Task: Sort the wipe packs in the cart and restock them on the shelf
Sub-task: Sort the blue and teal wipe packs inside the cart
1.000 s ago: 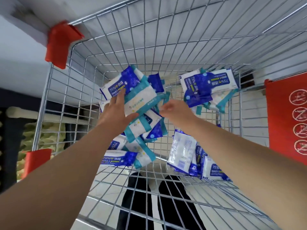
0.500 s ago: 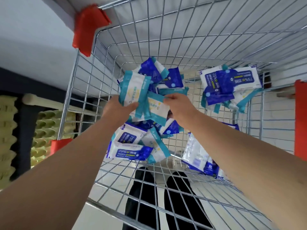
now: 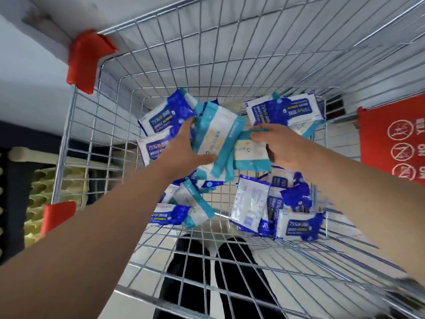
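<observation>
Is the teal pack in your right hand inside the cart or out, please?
Inside: the right hand holds the teal pack low between the wire walls of the cart.

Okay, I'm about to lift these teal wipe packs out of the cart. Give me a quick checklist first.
1. Left hand grips a teal pack: ok.
2. Right hand pinches second teal pack: ok.
3. No blue pack caught in either grip: cannot tell, the hands hide the undersides.
4. All teal gathered: not ok, a loose teal pack lies among blue packs at the near left.
5. Cart open above for lifting: ok.
6. Shelf space: cannot tell, out of view.
</observation>
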Available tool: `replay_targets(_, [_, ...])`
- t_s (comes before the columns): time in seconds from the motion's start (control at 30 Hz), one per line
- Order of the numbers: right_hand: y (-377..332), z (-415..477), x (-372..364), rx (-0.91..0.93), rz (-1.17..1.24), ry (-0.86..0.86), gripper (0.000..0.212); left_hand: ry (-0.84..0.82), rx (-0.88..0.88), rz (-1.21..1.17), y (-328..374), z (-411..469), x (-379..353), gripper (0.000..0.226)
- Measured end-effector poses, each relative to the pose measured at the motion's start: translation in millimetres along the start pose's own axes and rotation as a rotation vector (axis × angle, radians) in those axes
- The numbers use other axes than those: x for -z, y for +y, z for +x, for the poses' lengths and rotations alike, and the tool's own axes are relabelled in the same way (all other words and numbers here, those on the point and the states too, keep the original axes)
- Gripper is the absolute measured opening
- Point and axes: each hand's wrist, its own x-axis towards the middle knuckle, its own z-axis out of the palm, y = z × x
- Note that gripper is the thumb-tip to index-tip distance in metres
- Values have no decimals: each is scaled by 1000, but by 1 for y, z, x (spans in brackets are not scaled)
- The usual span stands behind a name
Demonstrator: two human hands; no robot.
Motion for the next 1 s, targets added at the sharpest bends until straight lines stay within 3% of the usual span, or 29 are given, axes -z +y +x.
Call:
replay_targets(0.2, [49, -27, 81, -60, -146, 55, 11, -289, -15, 307, 25, 5, -78, 98])
replay_targets(0.4, [107, -40, 122, -196, -718, 104, 16, -559, -34, 593, 14, 4, -153, 78])
replay_targets(0.5, [124, -37, 127, -124, -1062, 101, 23, -544, -64, 685, 11, 7, -166, 73])
replay_targets(0.63, [120, -35, 124, -75, -1279, 2, 7, -519, -223, 897, 18, 6, -172, 63])
replay_targets(0.73, [108, -38, 120, -105, -1407, -59, 15, -461, -285, 930, 21, 2, -166, 60])
replay_targets(0.8, [99, -36, 120, -96, -1455, 6, 24, -398, -271, 904, 24, -2, -154, 57])
replay_targets(0.87, [86, -30, 115, 14, -1448, 81, 14, -318, -263, 871, 27, -4, -137, 48])
replay_targets(1.0, [57, -17, 82, 196, -1369, 62, 29, -100, -176, 776, 26, -10, -91, 37])
